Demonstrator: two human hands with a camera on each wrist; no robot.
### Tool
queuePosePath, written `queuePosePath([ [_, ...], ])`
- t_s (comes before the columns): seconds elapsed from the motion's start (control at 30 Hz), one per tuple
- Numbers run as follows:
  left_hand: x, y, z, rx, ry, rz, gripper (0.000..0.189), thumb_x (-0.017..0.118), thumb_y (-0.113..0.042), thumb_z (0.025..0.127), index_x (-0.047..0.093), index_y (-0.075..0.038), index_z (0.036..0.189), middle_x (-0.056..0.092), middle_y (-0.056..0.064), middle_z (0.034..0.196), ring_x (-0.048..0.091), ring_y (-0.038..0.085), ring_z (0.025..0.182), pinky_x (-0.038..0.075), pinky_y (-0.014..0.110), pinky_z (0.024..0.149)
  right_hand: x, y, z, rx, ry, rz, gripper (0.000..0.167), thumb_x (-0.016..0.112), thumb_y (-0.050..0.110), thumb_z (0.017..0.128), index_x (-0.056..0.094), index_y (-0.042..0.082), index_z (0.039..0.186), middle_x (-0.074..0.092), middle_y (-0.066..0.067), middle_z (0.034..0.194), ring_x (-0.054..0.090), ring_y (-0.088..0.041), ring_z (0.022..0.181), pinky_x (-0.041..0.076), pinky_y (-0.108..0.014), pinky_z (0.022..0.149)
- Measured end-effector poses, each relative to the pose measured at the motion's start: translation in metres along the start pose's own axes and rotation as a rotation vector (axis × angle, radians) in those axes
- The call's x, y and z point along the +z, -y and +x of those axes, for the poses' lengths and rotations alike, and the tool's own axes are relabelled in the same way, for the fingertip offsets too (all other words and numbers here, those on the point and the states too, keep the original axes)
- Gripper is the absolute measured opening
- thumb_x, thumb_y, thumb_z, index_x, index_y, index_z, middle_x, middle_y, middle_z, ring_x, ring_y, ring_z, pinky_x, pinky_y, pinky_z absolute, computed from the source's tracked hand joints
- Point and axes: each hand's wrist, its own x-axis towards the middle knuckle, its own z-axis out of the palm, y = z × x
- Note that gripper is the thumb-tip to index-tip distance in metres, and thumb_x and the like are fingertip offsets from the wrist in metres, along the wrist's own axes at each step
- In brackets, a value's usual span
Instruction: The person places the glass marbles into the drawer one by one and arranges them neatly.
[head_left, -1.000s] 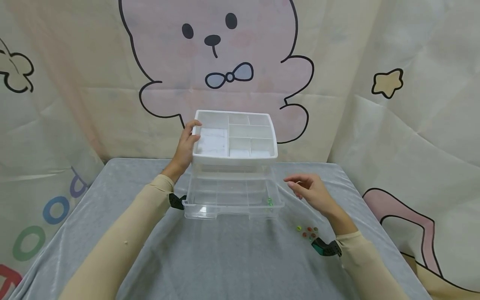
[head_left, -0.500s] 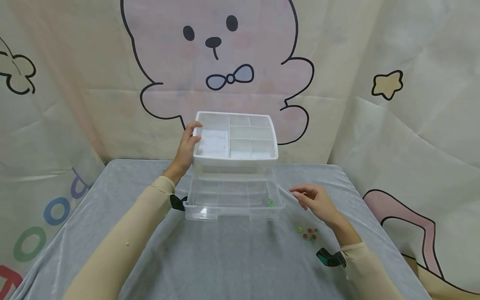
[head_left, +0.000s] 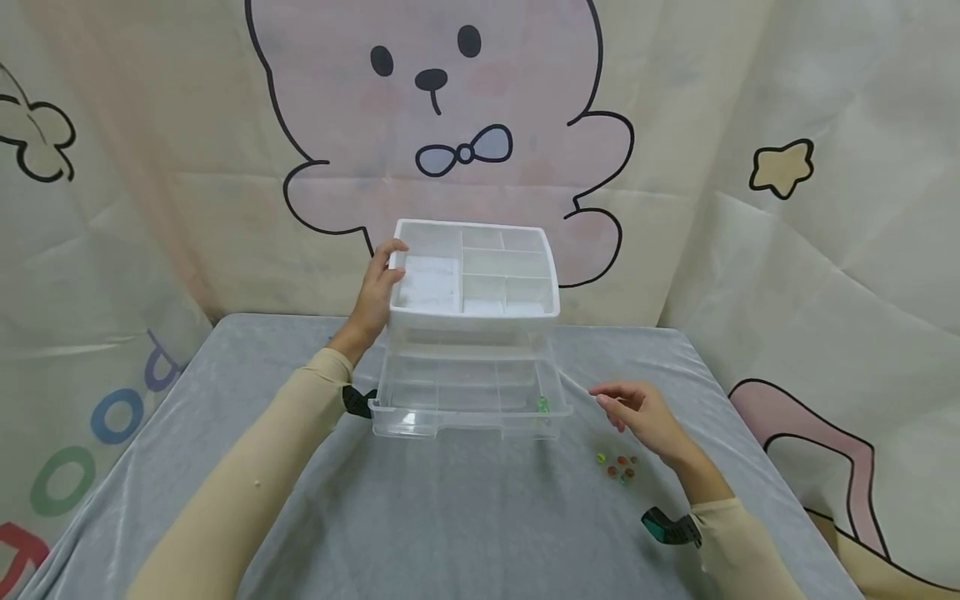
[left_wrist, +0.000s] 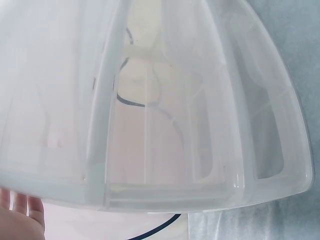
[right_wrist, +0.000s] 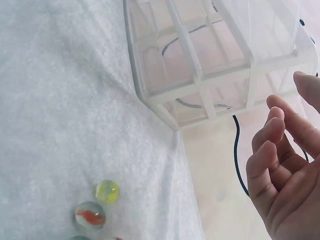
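Observation:
A clear plastic storage box (head_left: pixel 472 342) stands on the cloth. Its top is a white divided tray (head_left: pixel 502 265), and below it a clear drawer (head_left: pixel 465 423) is pulled out toward me. Green marbles (head_left: pixel 542 404) lie in the drawer's right-hand part. My left hand (head_left: pixel 372 292) grips the tray's left side, thumb and fingers at the rim; the left wrist view shows only some fingers (left_wrist: pixel 20 202) at the box's edge. To the right of the drawer, my right hand (head_left: pixel 641 417) hovers with loosely bent fingers, holding nothing. Several glass marbles (head_left: pixel 617 467) lie below it on the cloth.
Grey-blue cloth (head_left: pixel 465 525) covers the table. Behind it hangs a curtain (head_left: pixel 660 275) with a printed bear. In the right wrist view, a yellow marble (right_wrist: pixel 107 191) and a red-swirled marble (right_wrist: pixel 90 216) lie apart from the box.
My right hand has drawn back from the box's right side, moving right and nearer to me, above the loose marbles. My left hand keeps its hold on the tray.

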Motion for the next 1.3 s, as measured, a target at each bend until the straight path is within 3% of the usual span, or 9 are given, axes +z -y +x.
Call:
queuePosePath([
  [0.23, 0.000, -0.002, 0.001, -0.016, 0.001, -0.002, 0.038, 0.029, -0.005, 0.100, 0.034, -0.001, 0.138, 0.033, 0.020, 0.148, 0.043, 0.027, 0.111, 0.035, 0.034, 0.093, 0.002, -0.012, -0.010, 0.059, 0.026, -0.016, 0.025, 0.057, 0.011, 0.102, 0.068, -0.005, 0.118, 0.055, 0.000, 0.069, 0.049, -0.020, 0.057, 0.042, -0.036, 0.051],
  [0.7, 0.001, -0.003, 0.001, -0.003, 0.009, 0.012, 0.039, 0.030, -0.005, 0.101, 0.035, -0.001, 0.139, 0.031, 0.016, 0.151, 0.042, 0.026, 0.111, 0.036, 0.034, 0.092, -0.009, -0.021, -0.034, 0.071, 0.115, -0.027, 0.030, 0.056, 0.006, 0.101, 0.062, -0.016, 0.121, 0.052, 0.001, 0.068, 0.049, -0.021, 0.057, 0.044, -0.036, 0.056],
  [0.93, 0.000, -0.003, 0.001, -0.006, 0.010, 0.011, 0.039, 0.029, -0.005, 0.101, 0.035, 0.000, 0.139, 0.030, 0.017, 0.153, 0.040, 0.031, 0.115, 0.034, 0.034, 0.094, -0.020, -0.033, -0.044, 0.158, 0.116, -0.071, 0.032, 0.059, 0.011, 0.100, 0.064, -0.012, 0.123, 0.055, 0.004, 0.069, 0.051, -0.020, 0.054, 0.048, -0.034, 0.059],
  [1.03, 0.001, -0.004, 0.000, -0.001, 0.009, 0.026, 0.040, 0.029, -0.005, 0.101, 0.035, 0.001, 0.140, 0.029, 0.017, 0.155, 0.038, 0.031, 0.122, 0.031, 0.034, 0.097, -0.023, -0.037, -0.048, 0.168, 0.122, -0.096, 0.032, 0.061, 0.012, 0.100, 0.066, -0.009, 0.123, 0.065, 0.000, 0.079, 0.051, -0.021, 0.053, 0.049, -0.031, 0.059],
  [1.13, 0.001, -0.004, -0.001, 0.001, 0.010, 0.030, 0.040, 0.029, -0.005, 0.101, 0.035, 0.001, 0.140, 0.029, 0.018, 0.156, 0.037, 0.031, 0.123, 0.031, 0.034, 0.097, -0.027, -0.041, -0.053, 0.172, 0.132, -0.108, 0.032, 0.063, 0.012, 0.098, 0.067, -0.008, 0.123, 0.073, -0.009, 0.099, 0.057, -0.013, 0.059, 0.049, -0.028, 0.061],
  [1.17, 0.001, -0.004, -0.001, -0.002, 0.012, 0.029, 0.040, 0.029, -0.005, 0.101, 0.034, 0.001, 0.140, 0.029, 0.018, 0.155, 0.038, 0.031, 0.122, 0.031, 0.034, 0.097, -0.029, -0.043, -0.055, 0.169, 0.142, -0.113, 0.033, 0.064, 0.012, 0.098, 0.066, -0.009, 0.123, 0.073, -0.012, 0.108, 0.060, -0.011, 0.063, 0.050, -0.027, 0.062],
  [1.3, 0.001, -0.004, -0.002, -0.012, 0.010, 0.017, 0.039, 0.029, -0.006, 0.101, 0.035, -0.001, 0.140, 0.031, 0.019, 0.152, 0.040, 0.032, 0.115, 0.034, 0.034, 0.094, -0.035, -0.049, -0.061, 0.194, 0.173, -0.102, 0.033, 0.066, 0.010, 0.096, 0.065, -0.010, 0.123, 0.069, -0.024, 0.116, 0.059, -0.003, 0.068, 0.049, -0.024, 0.061],
])
